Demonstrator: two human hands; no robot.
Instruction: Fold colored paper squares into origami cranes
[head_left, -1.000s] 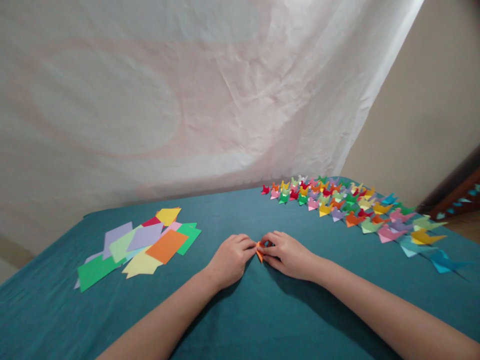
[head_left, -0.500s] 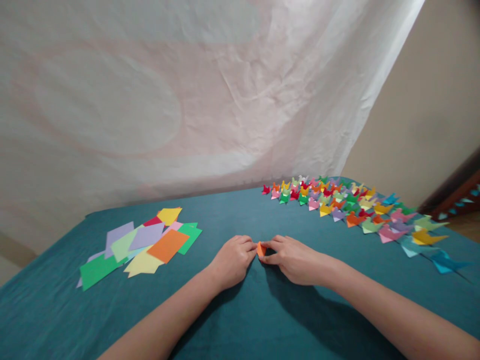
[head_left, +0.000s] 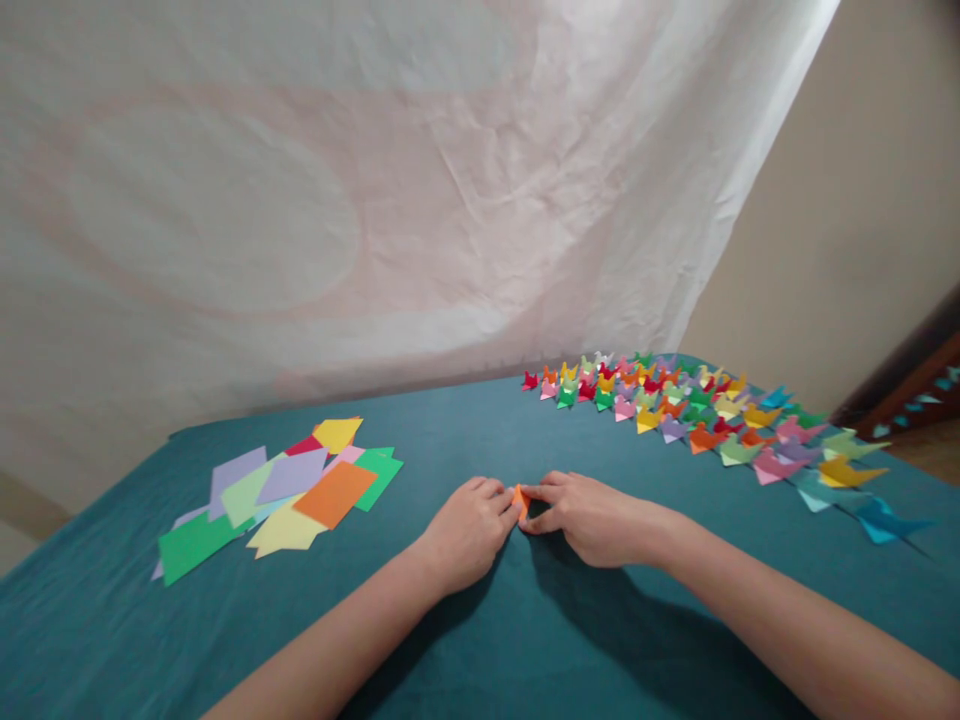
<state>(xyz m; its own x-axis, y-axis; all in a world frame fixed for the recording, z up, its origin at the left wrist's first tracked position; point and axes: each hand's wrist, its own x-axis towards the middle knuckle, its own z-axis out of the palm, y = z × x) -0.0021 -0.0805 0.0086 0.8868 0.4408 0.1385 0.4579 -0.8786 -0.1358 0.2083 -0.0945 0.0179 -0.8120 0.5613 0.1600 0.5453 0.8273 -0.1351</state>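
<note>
A small folded piece of orange paper (head_left: 520,502) is between my two hands, low over the middle of the table. My left hand (head_left: 472,530) has its fingers closed on the paper's left edge. From the other side, my right hand (head_left: 589,515) grips it with thumb and index finger, which stand a little apart around its right side. The fingers cover much of the paper, so its exact folds cannot be made out.
Loose coloured paper sheets (head_left: 337,495) lie overlapping at the left on the teal tablecloth (head_left: 450,650). Rows of small folded paper birds (head_left: 705,438) stand at the right. Behind the table hangs a pale sheet (head_left: 420,200).
My left hand has shifted slightly down, and its fingers lie a bit further along the orange paper. The right hand stays on the paper almost unmoved. The view has shifted slightly.
</note>
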